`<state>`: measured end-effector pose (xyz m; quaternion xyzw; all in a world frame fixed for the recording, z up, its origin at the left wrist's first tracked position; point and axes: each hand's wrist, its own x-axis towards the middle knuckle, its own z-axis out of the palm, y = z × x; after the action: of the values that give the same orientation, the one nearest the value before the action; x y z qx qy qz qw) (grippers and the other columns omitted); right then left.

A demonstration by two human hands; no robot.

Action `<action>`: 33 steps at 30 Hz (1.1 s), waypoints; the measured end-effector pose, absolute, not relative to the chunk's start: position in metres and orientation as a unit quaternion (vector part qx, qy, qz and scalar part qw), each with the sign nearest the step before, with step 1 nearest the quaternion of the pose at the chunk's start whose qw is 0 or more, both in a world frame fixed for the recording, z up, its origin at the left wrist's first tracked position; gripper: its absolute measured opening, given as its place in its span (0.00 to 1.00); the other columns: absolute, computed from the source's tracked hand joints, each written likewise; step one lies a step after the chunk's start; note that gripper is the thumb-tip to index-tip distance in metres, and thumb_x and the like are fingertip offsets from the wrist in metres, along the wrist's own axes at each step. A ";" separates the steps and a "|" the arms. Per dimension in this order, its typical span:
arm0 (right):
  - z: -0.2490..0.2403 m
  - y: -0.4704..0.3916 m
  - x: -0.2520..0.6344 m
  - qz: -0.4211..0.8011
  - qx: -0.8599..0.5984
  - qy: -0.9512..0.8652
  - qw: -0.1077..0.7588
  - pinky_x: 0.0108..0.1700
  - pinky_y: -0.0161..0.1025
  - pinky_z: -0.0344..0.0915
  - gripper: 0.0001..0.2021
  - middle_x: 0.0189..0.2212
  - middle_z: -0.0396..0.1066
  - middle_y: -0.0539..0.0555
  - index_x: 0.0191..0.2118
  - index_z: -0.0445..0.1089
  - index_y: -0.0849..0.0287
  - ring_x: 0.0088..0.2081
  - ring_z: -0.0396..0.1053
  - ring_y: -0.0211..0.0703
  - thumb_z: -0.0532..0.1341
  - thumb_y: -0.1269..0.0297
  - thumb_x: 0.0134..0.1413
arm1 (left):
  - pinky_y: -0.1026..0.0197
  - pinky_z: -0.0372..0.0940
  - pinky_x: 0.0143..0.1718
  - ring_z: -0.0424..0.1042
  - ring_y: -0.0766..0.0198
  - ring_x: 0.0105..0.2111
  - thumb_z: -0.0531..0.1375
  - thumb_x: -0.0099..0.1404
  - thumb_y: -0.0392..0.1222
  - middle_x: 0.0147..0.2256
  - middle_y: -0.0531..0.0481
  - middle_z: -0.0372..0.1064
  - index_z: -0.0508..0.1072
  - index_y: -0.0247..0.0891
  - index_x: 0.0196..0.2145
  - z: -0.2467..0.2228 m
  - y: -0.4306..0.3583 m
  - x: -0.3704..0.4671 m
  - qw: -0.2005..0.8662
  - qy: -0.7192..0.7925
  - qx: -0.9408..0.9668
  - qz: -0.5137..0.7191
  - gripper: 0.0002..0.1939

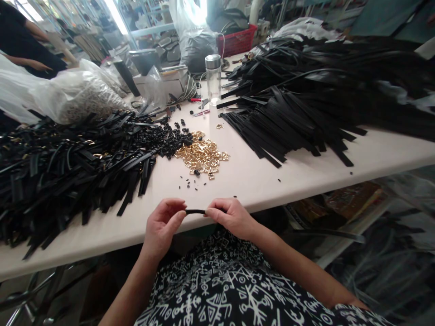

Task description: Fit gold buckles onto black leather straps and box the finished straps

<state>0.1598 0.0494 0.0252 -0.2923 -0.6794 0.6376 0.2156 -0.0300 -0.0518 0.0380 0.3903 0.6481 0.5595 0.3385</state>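
A short black strap (195, 211) is stretched between my two hands at the table's front edge. My left hand (165, 219) pinches its left end between thumb and fingers. Its right end is gripped by my right hand (228, 214), with part of the strap hidden under the fingers. Just beyond my hands lies a pile of gold metal buckles (202, 156), with several tiny black pieces (190, 183) in front of it. Small black loops (170, 139) are heaped against the buckles' left side.
Black straps with gold fittings (68, 172) cover the table's left side. Loose black straps (278, 122) are piled at the right. A glass bottle (213, 81), a red basket (238, 40) and plastic bags (81, 90) stand behind. Another person (29, 43) is at the far left.
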 end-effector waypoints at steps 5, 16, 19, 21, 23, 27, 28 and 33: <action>0.016 0.044 0.158 0.789 -0.248 -0.556 0.085 0.21 0.30 0.60 0.23 0.20 0.69 0.48 0.34 0.70 0.64 0.18 0.64 0.32 0.55 0.45 0.62 | 0.65 0.67 0.27 0.70 0.68 0.22 0.68 0.58 0.46 0.26 0.55 0.69 0.74 0.40 0.38 0.036 -0.048 -0.025 0.437 0.633 0.324 0.550 0.12; 0.017 0.042 0.157 0.847 -0.207 -0.490 0.014 0.21 0.29 0.63 0.19 0.20 0.71 0.49 0.36 0.69 0.63 0.18 0.68 0.33 0.54 0.49 0.63 | 0.71 0.60 0.21 0.64 0.74 0.19 0.70 0.54 0.47 0.25 0.58 0.64 0.74 0.38 0.46 0.025 -0.049 -0.027 0.566 0.589 0.191 0.545 0.24; 0.017 0.040 0.158 0.821 -0.233 -0.521 0.012 0.23 0.30 0.64 0.13 0.21 0.72 0.49 0.38 0.69 0.62 0.19 0.68 0.34 0.54 0.57 0.63 | 0.71 0.60 0.23 0.65 0.74 0.20 0.70 0.55 0.46 0.25 0.58 0.66 0.73 0.39 0.45 0.020 -0.051 -0.027 0.558 0.592 0.209 0.543 0.21; 0.018 0.038 0.159 0.761 -0.258 -0.595 0.029 0.25 0.32 0.65 0.08 0.23 0.73 0.49 0.39 0.71 0.61 0.21 0.69 0.35 0.56 0.63 0.61 | 0.69 0.61 0.25 0.66 0.72 0.21 0.69 0.56 0.45 0.24 0.57 0.67 0.74 0.38 0.41 0.017 -0.052 -0.028 0.552 0.600 0.239 0.527 0.17; 0.019 0.036 0.161 0.636 -0.276 -0.716 0.081 0.30 0.36 0.66 0.09 0.26 0.75 0.51 0.39 0.74 0.60 0.26 0.71 0.40 0.56 0.67 0.58 | 0.67 0.62 0.28 0.67 0.70 0.22 0.69 0.57 0.45 0.22 0.56 0.68 0.74 0.37 0.36 0.017 -0.051 -0.029 0.555 0.603 0.273 0.504 0.13; 0.016 0.036 0.164 0.505 -0.284 -0.794 0.184 0.42 0.41 0.65 0.10 0.35 0.77 0.53 0.41 0.76 0.57 0.38 0.73 0.46 0.57 0.65 0.60 | 0.64 0.62 0.32 0.67 0.66 0.27 0.69 0.56 0.43 0.26 0.53 0.69 0.73 0.38 0.29 0.021 -0.041 -0.030 0.566 0.566 0.338 0.495 0.09; 0.015 0.036 0.165 0.535 -0.287 -0.771 0.189 0.41 0.39 0.65 0.10 0.35 0.77 0.53 0.42 0.76 0.57 0.37 0.73 0.44 0.57 0.64 0.61 | 0.63 0.62 0.34 0.67 0.66 0.29 0.69 0.55 0.42 0.28 0.52 0.69 0.74 0.38 0.28 0.022 -0.039 -0.029 0.568 0.553 0.354 0.496 0.08; 0.010 0.037 0.166 0.651 -0.317 -0.661 0.195 0.34 0.36 0.64 0.09 0.30 0.74 0.50 0.39 0.76 0.58 0.30 0.69 0.40 0.60 0.62 0.58 | 0.60 0.62 0.37 0.68 0.61 0.34 0.67 0.55 0.35 0.33 0.50 0.71 0.76 0.42 0.28 0.023 -0.029 -0.025 0.539 0.526 0.466 0.465 0.04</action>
<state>0.1659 0.0369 0.0101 -0.3170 -0.6612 0.6513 0.1952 -0.0248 -0.0292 0.0235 0.4656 0.5257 0.4651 0.5390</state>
